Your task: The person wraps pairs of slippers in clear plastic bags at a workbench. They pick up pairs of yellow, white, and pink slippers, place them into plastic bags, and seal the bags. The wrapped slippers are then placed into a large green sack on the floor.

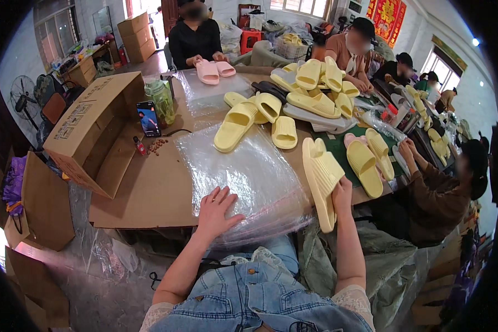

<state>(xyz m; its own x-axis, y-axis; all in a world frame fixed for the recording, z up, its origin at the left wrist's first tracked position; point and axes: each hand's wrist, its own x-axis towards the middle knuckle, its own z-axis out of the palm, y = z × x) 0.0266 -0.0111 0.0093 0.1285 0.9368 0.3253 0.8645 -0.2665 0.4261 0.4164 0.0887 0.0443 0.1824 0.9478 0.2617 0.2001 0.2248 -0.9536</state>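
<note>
The left hand (216, 210) lies flat, fingers spread, on the stack of clear plastic bags (243, 171), probably to keep the slippery top sheet from sliding. Just right of the bags, the right hand (342, 193) closes around a pair of yellow slippers (321, 177), pressed sole to sole so they stay together. More slippers (260, 113) lie beyond the bags.

The plastic bags (249, 171) lie on the table (149, 193), slippers (243, 119) behind them, the cardboard box (91, 130) to their left.

Two pink slippers (216, 70), one phone (148, 118), one green bottle (161, 100), one floor fan (23, 95) and two stacked cartons (135, 36) show.
</note>
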